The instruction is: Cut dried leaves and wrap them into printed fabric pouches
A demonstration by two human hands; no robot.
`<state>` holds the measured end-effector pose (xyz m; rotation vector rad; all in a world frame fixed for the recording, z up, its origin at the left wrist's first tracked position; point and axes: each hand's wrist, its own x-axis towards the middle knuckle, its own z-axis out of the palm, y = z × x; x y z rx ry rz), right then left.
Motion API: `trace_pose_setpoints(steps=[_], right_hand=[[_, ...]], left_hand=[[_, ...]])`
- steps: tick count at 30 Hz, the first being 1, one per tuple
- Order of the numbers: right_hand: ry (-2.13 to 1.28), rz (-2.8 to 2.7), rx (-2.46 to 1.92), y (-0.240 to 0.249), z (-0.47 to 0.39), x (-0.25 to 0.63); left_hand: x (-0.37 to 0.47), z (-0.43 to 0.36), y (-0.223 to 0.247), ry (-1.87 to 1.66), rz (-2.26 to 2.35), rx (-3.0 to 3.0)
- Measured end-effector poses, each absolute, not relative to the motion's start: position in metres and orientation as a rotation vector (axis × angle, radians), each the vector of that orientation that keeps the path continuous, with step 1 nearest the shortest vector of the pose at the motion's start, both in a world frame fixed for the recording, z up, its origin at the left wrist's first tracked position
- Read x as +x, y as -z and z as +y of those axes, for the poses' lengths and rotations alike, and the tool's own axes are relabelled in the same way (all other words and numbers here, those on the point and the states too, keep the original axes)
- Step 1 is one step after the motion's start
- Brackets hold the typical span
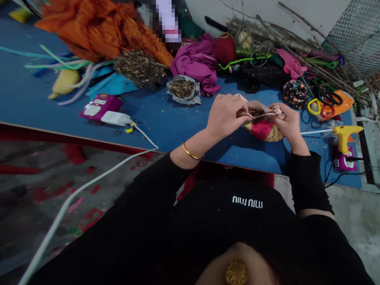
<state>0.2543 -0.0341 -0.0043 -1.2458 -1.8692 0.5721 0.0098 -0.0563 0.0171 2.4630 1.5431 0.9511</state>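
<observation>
Purple power strip (101,106) at nine o'clock; left hand (224,114), fingers pinching the cloth rim (257,106) at ten o'clock on the patchwork pouch (263,130), near the front edge of the desk (178,132); right hand (287,123), fingers gripping that rim at two; yellow glue gun (344,136) at three.

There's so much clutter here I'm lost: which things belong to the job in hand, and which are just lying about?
In the job:
- left hand and right hand
- cloth bundle, its upper edges held
- perhaps the dried flakes nearby

Apparently just lying about:
- orange cloth
- purple cloth
- yellow glue gun
- scissors
</observation>
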Motion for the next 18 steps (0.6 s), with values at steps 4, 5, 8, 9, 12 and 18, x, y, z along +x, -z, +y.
trace_pose_setpoints(steps=[4, 5, 8, 9, 12, 18], right_hand=[[-0.562, -1.886, -1.25, 0.003, -0.035, 0.254], [-0.558, -1.888, -1.245, 0.003, -0.035, 0.254], [-0.556, -1.885, -1.225, 0.003, -0.035, 0.254], [-0.56, -1.885, -1.224, 0.003, -0.034, 0.254], [-0.569, -1.888, -1.228, 0.004, -0.034, 0.255], [-0.532, -1.883, -1.23, 0.007, -0.032, 0.257]], left_hand=[[0.003, -0.063, -0.022, -0.974, 1.514, 2.439], [0.002, -0.065, -0.024, -0.966, 1.501, 2.437], [0.001, -0.07, -0.03, -0.941, 1.448, 2.431], [0.0, -0.072, -0.032, -0.932, 1.424, 2.425], [-0.005, -0.074, -0.039, -0.874, 1.312, 2.413], [-0.011, -0.072, -0.042, -0.809, 1.222, 2.361]])
